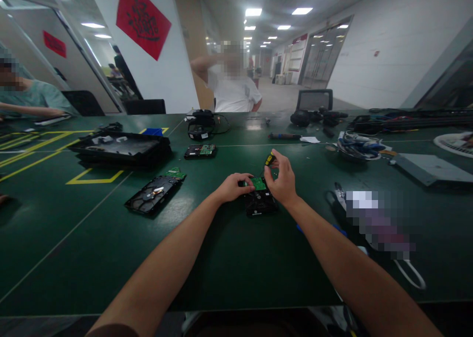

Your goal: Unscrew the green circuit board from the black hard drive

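Observation:
A black hard drive (260,202) with a green circuit board (258,183) on top lies on the dark green table (207,248) in front of me. My left hand (233,186) rests curled on the drive's left edge, fingers closed against it. My right hand (281,177) hovers at the drive's right side and grips a screwdriver with a yellow and black handle (269,158), its tip pointing down toward the board.
Another opened drive (152,194) lies to the left, a third drive (200,151) farther back, and a stack of black trays (121,149) beyond. Cables (358,145) and tools sit at the right. One person stands across the table, another sits at the far left.

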A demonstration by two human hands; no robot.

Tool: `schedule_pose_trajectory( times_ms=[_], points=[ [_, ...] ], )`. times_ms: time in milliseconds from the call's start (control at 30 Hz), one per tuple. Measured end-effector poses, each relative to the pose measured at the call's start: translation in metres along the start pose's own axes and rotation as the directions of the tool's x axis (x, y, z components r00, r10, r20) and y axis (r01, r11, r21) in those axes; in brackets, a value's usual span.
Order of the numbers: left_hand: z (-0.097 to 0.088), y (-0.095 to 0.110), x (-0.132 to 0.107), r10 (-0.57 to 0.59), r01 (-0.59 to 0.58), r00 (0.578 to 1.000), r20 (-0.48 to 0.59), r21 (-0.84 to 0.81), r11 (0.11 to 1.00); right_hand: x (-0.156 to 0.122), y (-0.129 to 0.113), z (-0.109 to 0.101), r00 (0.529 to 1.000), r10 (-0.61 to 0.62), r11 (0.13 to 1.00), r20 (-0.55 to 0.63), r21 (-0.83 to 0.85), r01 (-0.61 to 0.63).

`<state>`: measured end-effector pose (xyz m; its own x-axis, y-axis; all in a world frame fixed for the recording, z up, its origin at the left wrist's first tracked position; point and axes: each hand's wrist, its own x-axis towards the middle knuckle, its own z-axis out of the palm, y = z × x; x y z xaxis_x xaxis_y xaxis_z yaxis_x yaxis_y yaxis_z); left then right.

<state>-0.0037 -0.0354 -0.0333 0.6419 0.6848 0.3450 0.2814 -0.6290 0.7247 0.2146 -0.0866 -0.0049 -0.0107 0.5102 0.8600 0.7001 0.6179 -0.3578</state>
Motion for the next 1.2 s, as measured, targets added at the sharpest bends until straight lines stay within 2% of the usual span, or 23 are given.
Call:
schedule_pose_trajectory(
  times_ms=[267,500,700,1200],
  points=[
    [-0.001,0.004,-0.0003,-0.017,0.017,1.0,-0.002,0.001,1.0,-0.0005,-0.0003,0.0003,0.999,0.029,1.0,-0.022,-0.003,-0.029],
    [-0.0004,0.0034,-0.0001,-0.02,0.02,1.0,0.004,0.002,1.0,-0.0012,0.0016,0.0021,1.0,0.007,1.0,-0.008,0.001,-0.007],
    [-0.0004,0.0023,-0.0001,-0.019,0.019,1.0,0.002,0.001,1.0,-0.0018,0.0035,0.0019,0.999,0.023,0.999,-0.032,-0.047,-0.024],
    [-0.0016,0.0063,-0.0005,-0.04,0.04,0.999,0.007,-0.004,0.999,-0.0028,0.0046,0.0029,0.999,0.039,0.999,-0.018,-0.003,-0.039]
  ],
)
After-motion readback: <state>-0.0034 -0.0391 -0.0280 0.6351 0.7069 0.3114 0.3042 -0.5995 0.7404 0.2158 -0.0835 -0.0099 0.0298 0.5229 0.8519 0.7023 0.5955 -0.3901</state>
